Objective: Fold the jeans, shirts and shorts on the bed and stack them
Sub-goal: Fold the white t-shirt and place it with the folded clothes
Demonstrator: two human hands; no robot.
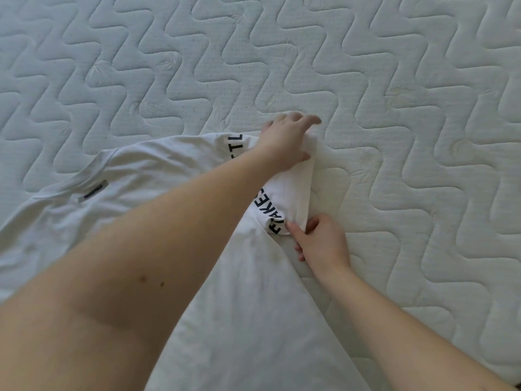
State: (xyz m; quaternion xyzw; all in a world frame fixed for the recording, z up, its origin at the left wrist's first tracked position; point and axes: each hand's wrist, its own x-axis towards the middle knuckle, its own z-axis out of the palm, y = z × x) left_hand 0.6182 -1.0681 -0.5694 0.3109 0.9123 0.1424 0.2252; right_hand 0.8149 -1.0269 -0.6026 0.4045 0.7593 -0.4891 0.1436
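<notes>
A white T-shirt (158, 176) with black lettering lies spread on the quilted mattress (394, 108); its collar with a dark label points left. My left hand (284, 142) reaches across the shirt and rests on the far end of a folded sleeve, thumb tucked against the cloth, fingers stretched onto the mattress. My right hand (321, 244) pinches the near corner of that same folded sleeve between thumb and fingers. My left forearm hides the shirt's middle.
The white quilted mattress stretches on all sides of the shirt, with wide bare surface above and to the right. No other garments show in this view.
</notes>
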